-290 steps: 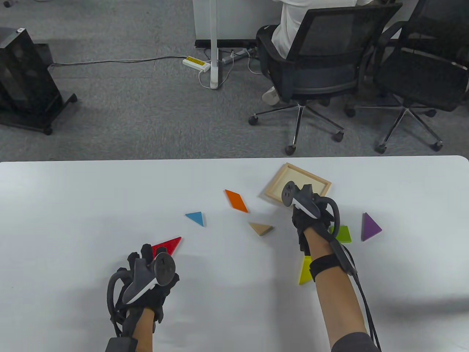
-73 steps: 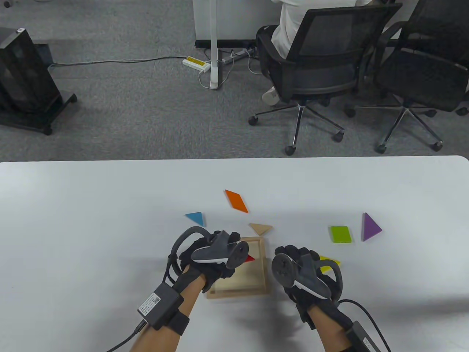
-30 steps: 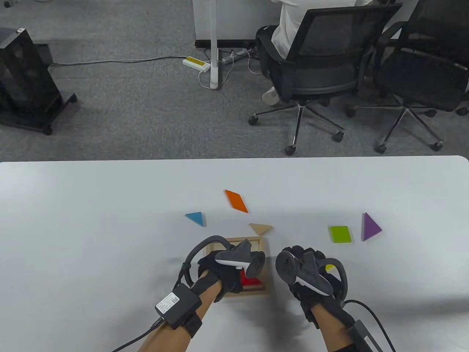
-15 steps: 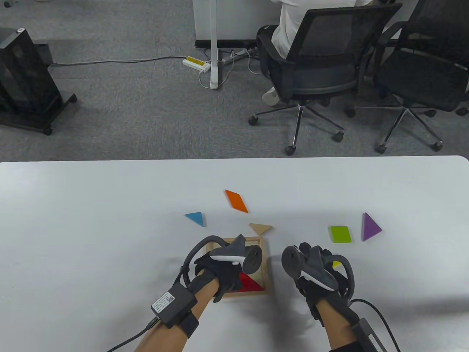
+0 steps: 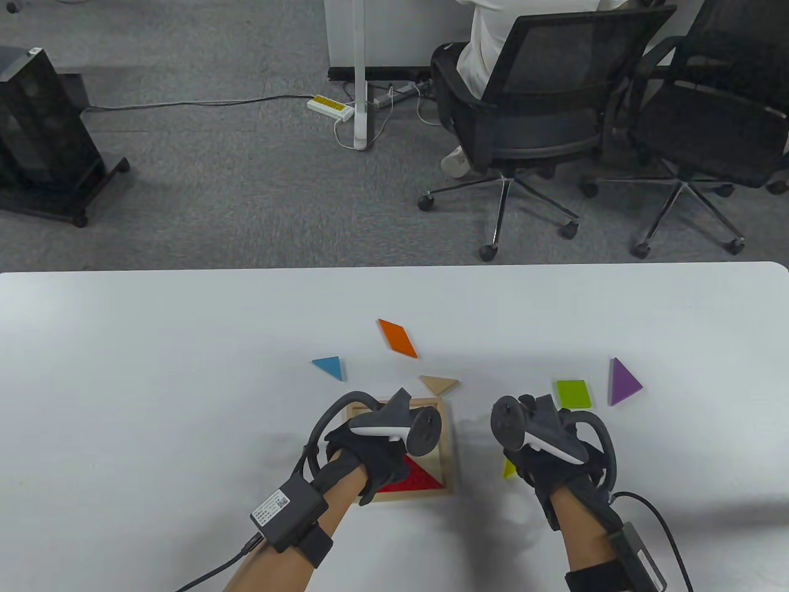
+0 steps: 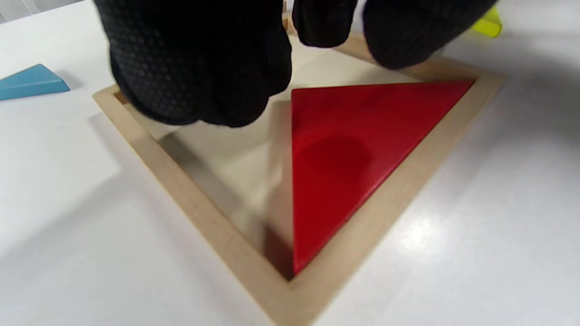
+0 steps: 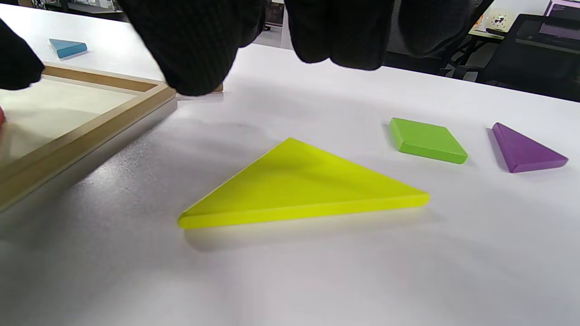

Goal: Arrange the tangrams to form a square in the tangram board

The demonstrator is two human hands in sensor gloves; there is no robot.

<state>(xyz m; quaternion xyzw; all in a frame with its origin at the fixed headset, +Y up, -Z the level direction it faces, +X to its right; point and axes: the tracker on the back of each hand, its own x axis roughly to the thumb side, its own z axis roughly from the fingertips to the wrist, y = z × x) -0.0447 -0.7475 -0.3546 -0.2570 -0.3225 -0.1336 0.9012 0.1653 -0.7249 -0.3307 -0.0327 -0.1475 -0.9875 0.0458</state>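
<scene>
Since a moment ago your right hand (image 5: 548, 447) has slid right and farther out, uncovering the near tip of the yellow triangle (image 7: 299, 185), while your left hand (image 5: 376, 447) has eased back from the red triangle (image 6: 353, 154). That red piece now lies flat inside the tangram board (image 6: 190, 203), its long edge along the board's near side, its point toward the middle. Your left hand hovers over the board's left part with fingers loosely curled, holding nothing. Your right hand hangs above the yellow triangle on the counter (image 5: 154, 382), fingers relaxed, gripping nothing. The yellow piece lies flat just right of the board. Farther right sit the green square (image 5: 573, 393) and the purple triangle (image 5: 622, 382). Beyond the board lie the wooden triangle (image 5: 439, 384), the blue triangle (image 5: 330, 366) and the orange parallelogram (image 5: 397, 337)
</scene>
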